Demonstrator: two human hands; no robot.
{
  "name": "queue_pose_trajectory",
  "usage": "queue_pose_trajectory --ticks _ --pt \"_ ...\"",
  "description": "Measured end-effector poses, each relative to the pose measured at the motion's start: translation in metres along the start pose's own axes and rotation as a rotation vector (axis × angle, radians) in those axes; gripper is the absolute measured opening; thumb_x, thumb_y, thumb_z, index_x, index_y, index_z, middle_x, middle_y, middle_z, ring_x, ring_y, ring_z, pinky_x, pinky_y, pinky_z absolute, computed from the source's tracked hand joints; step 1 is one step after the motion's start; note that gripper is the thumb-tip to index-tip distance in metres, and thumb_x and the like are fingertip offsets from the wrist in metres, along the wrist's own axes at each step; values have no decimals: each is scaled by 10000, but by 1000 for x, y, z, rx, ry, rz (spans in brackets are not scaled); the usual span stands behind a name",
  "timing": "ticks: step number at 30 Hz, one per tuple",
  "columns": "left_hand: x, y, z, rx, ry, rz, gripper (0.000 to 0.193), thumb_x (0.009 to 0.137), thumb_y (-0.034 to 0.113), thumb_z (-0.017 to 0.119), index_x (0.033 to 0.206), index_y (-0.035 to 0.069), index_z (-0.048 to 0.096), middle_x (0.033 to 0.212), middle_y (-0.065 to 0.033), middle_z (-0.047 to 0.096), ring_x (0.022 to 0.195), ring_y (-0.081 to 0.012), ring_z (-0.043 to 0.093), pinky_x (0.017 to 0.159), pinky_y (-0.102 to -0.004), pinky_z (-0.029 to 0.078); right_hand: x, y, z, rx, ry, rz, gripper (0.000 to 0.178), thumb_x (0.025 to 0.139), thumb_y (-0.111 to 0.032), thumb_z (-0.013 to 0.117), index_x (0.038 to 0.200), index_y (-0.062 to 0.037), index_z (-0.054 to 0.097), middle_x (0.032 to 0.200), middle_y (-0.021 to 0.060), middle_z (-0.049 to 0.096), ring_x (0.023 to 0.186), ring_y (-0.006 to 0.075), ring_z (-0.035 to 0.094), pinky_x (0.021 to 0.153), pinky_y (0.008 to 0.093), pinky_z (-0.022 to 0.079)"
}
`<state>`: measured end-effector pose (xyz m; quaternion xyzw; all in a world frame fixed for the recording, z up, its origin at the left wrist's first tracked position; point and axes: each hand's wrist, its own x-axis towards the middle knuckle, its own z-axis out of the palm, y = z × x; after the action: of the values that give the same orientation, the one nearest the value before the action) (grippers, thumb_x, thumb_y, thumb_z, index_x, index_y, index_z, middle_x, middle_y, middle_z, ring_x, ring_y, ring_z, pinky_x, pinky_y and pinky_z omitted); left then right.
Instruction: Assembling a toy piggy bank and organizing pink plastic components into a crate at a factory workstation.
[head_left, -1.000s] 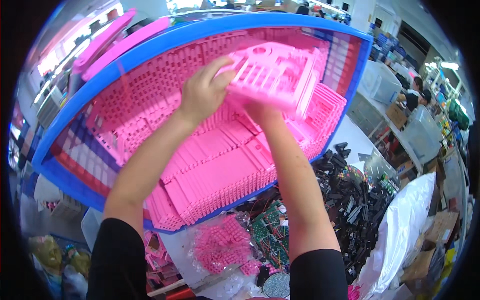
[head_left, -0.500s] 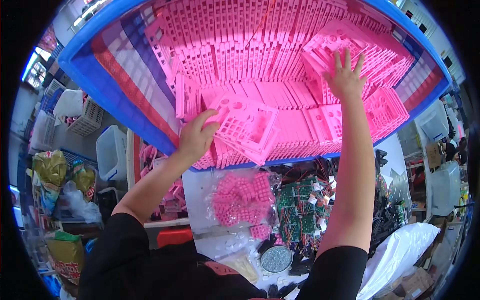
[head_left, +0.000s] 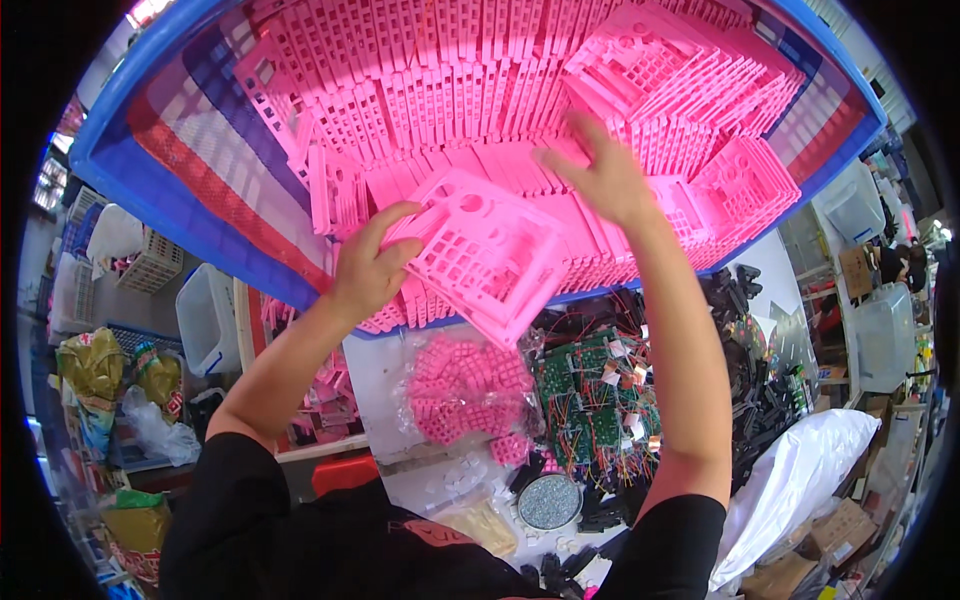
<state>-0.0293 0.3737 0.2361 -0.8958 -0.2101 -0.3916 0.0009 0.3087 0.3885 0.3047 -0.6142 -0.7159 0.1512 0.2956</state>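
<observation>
My left hand [head_left: 372,268] grips the left edge of a small stack of pink plastic panels [head_left: 490,250], each with a grid of square holes and round openings. The stack is tilted over the near side of a blue crate [head_left: 105,165]. To the right, my right hand [head_left: 608,178] hangs above the packed panels, slightly blurred, fingers apart and nothing in them. Just beyond it rises a leaning pile of the same pink panels [head_left: 640,70]. Tight rows of upright panels [head_left: 470,110] fill much of the crate.
Below the crate, a table holds a clear bag of pink keypads [head_left: 470,390], green circuit boards with wires [head_left: 580,385], a round tin of small metal parts [head_left: 549,502] and black plastic parts [head_left: 750,350]. A white sack [head_left: 800,500] lies at right; a clear bin [head_left: 208,320] stands left.
My right hand has left the pile at the far right and moved left and nearer, toward the held stack. My left hand keeps its hold. The whole view has shifted slightly.
</observation>
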Motion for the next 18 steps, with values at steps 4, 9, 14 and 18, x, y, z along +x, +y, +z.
queue_pose_trajectory --ticks 4,9,14,18 --pt "30 6 11 -119 47 154 347 807 16 705 1123 136 625 1345 -156 557 1086 -344 647 859 -409 570 -62 16 45 1040 -599 311 927 848 -355 756 1539 23 268 1336 245 563 1210 282 597 1019 432 514" --pt "72 13 15 -267 -51 -234 396 919 106 617 1305 192 595 1427 -161 445 1162 -292 606 953 -385 546 -116 -3 83 1686 -268 478 556 857 -69 697 1369 4 494 1194 148 661 1020 268 698 869 438 608" --pt "83 -17 18 -430 -275 -713 489 1002 213 566 1474 131 467 1367 -160 538 1214 -255 572 997 -332 500 -121 -6 97 1807 -10 578 451 889 -115 664 1298 24 532 1160 150 674 1007 273 698 871 443 600" --pt "80 -22 8 -1227 -504 -1279 555 1055 341 504 1510 49 382 1387 -156 561 1186 -234 603 947 -306 531 -105 -6 107 1618 118 580 443 885 -143 675 1269 37 545 1138 151 674 1001 258 691 846 375 598"
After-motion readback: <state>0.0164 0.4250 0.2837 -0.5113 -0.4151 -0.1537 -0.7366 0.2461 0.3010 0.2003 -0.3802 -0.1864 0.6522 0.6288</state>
